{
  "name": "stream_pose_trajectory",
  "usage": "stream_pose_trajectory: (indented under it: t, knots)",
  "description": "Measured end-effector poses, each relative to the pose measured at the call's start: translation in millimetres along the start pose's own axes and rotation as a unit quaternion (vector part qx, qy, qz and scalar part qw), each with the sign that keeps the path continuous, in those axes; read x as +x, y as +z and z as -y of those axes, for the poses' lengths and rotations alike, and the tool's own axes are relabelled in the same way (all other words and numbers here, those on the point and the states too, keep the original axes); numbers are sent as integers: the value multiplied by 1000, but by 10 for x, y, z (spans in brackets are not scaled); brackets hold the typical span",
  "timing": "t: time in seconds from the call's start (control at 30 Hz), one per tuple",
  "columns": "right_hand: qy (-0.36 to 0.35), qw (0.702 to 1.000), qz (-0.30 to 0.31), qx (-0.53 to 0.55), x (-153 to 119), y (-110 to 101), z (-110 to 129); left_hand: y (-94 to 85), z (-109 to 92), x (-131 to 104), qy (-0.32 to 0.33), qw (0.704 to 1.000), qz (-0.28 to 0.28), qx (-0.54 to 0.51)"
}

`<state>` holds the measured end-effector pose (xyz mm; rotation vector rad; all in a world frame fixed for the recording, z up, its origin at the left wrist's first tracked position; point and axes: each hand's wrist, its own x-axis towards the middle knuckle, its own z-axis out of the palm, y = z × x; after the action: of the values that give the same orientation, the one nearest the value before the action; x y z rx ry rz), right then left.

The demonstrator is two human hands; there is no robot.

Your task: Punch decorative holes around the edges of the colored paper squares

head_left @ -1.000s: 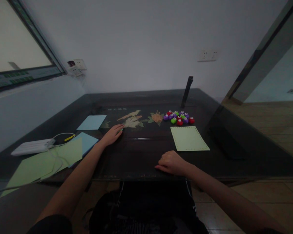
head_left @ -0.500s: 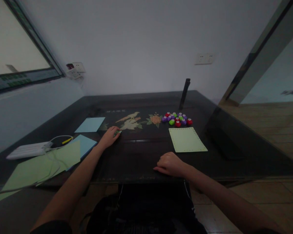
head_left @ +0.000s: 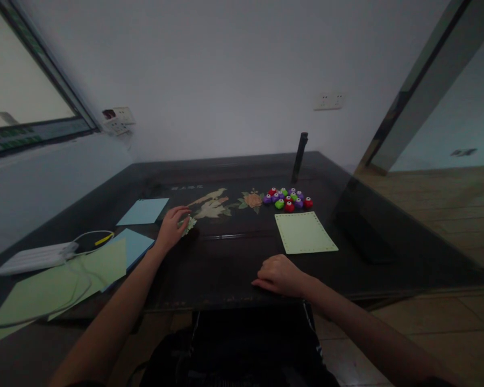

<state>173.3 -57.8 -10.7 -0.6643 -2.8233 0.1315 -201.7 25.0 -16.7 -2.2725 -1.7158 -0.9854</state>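
My left hand [head_left: 172, 230] rests palm down on the dark tabletop, fingers apart and a little curled. Under and beside its fingertips shows a pale green flower-like patch [head_left: 189, 226], which seems part of the table's picture. Close to the front edge lies my right hand [head_left: 280, 275], curled into a loose fist with the thumb sticking out to the left; nothing shows in it. Beyond that hand is a pale green sheet [head_left: 305, 233] with small marks along its border. Behind the sheet sits a cluster of red, purple and green eyeball-like pieces [head_left: 289, 199].
On the left lie a light blue sheet [head_left: 143, 211], more blue paper [head_left: 134, 245], pale green sheets [head_left: 60, 279] and a white power strip [head_left: 36, 257] with its cable. A black upright post [head_left: 299, 157] stands at the back. A dark flat object [head_left: 365, 236] lies right.
My left hand has drawn slightly back to the left, its fingers spreading and uncovering more of the green patch. My right hand stays in place. The view has shifted a little.
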Motion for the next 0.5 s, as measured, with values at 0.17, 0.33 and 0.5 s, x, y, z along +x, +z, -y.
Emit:
stream_pose_trajectory:
  t: [0.17,0.33,0.5]
  knots:
    - [74,992,-61,81,-117,-149,-6,-36,-301,40,-4,999,-2,-46]
    - [245,937,-215,124,-392,-354,-316,105,-963,69,57,985,91,-134]
    - [391,884,-251,50,-764,-419,-990,394,-1859,97,184,940,198,-208]
